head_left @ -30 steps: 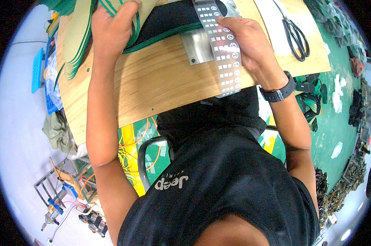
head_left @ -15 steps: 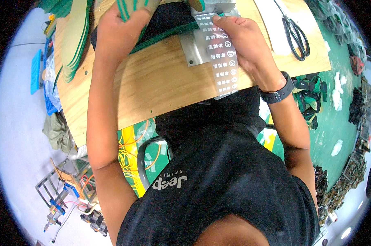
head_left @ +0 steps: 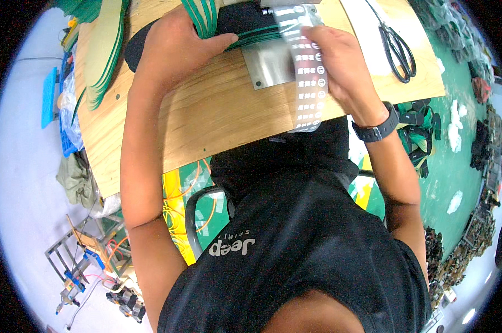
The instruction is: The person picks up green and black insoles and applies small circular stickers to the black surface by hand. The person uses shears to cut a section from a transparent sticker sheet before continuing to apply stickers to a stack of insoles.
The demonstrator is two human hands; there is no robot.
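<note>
My left hand [head_left: 170, 50] is closed around several green-edged, insole-shaped sheets [head_left: 202, 18], its thumb stretched along their edge. Beneath it lies a black insole-shaped piece [head_left: 137, 47], and more dark, green-edged layers [head_left: 256, 36] extend right from the thumb. In my right hand [head_left: 342, 64], pinched between thumb and fingers, is a clear strip of white-printed labels [head_left: 306, 94]. The strip hangs down past the table's near edge, and its upper end reaches the green-edged layers. Behind the strip, a metal plate [head_left: 265, 69] rests on the table.
Black-handled scissors [head_left: 398, 55] lie on a white sheet [head_left: 367, 39] at the right of the wooden table [head_left: 217, 122]. Fanned beige, green-edged insoles [head_left: 104, 61] are at the left. Green and black items [head_left: 420, 127] are piled beyond the right edge.
My left hand has shifted right along the green-edged layers, its thumb now stretched out. My right hand has moved slightly right and down with the label strip, which has bent.
</note>
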